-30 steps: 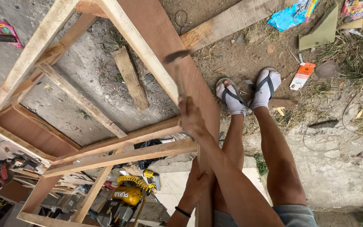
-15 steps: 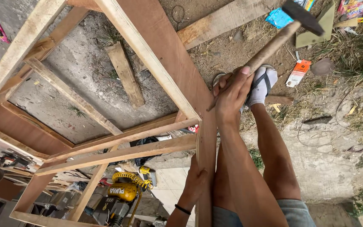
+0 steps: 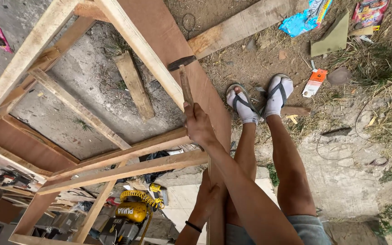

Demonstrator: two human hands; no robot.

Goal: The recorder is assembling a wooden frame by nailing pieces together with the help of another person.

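Observation:
My right hand [image 3: 199, 124] grips the wooden handle of a hammer [image 3: 184, 75], whose dark head rests against the brown plywood panel [image 3: 178, 43] at the edge of a pale wooden frame [image 3: 128, 41]. My left hand [image 3: 208, 197] clasps the lower edge of that plywood panel, a black band on its wrist. The frame stands open below me, with cross rails [image 3: 128, 170] running left from the panel. My legs and feet in white socks and sandals [image 3: 259, 100] stand just right of the panel.
A loose plank [image 3: 134, 84] lies on the concrete inside the frame and a long board [image 3: 246, 22] lies on the dirt beyond. A yellow power tool with coiled hose [image 3: 132, 208] sits below the frame. Litter, wrappers and dry grass [image 3: 377, 59] cover the ground at right.
The hammer was raised up to the right half a second ago; it has swung back down and its head now meets the plywood at the frame. My left hand has stayed on the panel edge.

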